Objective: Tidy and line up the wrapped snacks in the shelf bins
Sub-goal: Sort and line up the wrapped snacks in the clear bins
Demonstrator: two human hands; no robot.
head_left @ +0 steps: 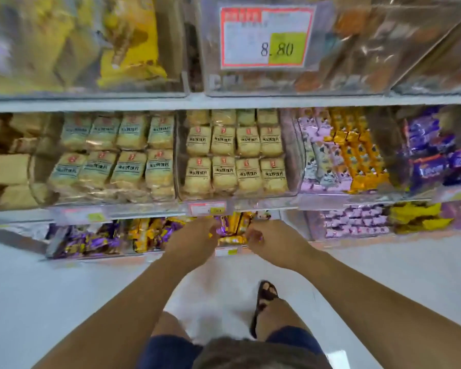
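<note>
Bottom bin [149, 255] | we're reaching in, left hand [194, 235] and right hand [266, 241] flanking a yellow snack [232, 239], likely squaring it up | grip: too blurred, we can't tell

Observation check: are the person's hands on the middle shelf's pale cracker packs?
No, the left hand and right hand are down at the bottom bin among gold snacks.
</note>
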